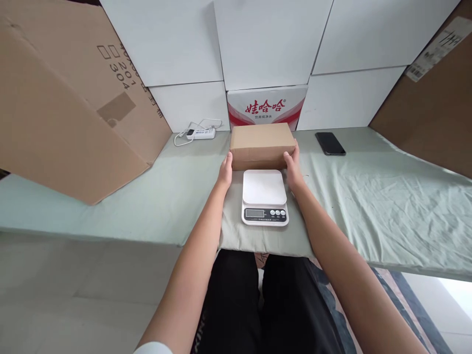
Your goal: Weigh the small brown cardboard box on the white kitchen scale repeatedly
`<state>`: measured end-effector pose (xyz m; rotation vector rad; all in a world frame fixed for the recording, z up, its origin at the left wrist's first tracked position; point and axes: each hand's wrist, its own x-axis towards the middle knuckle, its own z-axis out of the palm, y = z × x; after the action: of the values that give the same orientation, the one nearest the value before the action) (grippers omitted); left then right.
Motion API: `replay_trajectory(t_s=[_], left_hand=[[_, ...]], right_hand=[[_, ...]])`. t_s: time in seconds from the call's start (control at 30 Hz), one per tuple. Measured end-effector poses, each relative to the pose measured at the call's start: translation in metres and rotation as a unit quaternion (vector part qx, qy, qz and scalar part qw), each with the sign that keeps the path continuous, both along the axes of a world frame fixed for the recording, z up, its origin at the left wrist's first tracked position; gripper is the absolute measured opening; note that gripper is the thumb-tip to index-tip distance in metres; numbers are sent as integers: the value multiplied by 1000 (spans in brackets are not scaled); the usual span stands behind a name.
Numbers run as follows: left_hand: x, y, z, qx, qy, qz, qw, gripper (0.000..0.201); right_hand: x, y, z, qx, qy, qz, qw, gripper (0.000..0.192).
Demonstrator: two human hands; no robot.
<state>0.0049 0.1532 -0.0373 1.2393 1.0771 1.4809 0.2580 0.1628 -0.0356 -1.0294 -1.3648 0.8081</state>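
One brown box (pixel 262 142) clasped between left hand (pixel 225 169) and right hand (pixel 293 166), one white scale (pixel 264 196), one black phone (pixel 330 143)

One view only, worn on the head, looking forward and steeply down. Both forearms run up from the bottom edge toward the middle of the frame, the person's own lap at bottom centre. The table (pixel 368 196) crosses the middle band at arm's reach, and stacked white boxes (pixel 273 39) close off the top, not far behind.
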Motion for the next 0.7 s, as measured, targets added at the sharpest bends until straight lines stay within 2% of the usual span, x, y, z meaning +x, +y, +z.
replay_trajectory(t_s=[0.13,0.2,0.27,0.37,0.43,0.57,0.7], left_hand=[[-6,-24,25,63,11,7,998,92],[-9,-51,37,97,35,12,995,92],[-12,-85,42,109,55,15,992,91],[-13,-132,33,99,72,21,992,89],[-10,-151,23,90,77,25,993,87],[-5,-162,11,83,92,15,992,80],[-9,-161,12,86,94,9,992,83]], right_hand=[[1,-32,37,68,-16,9,998,108],[7,-61,53,97,-48,9,994,99],[12,-96,60,100,-65,15,993,95],[16,-141,51,69,-69,24,995,96],[17,-161,40,45,-60,22,997,97],[18,-172,23,38,-46,5,998,94],[28,-167,17,48,-38,3,998,86]])
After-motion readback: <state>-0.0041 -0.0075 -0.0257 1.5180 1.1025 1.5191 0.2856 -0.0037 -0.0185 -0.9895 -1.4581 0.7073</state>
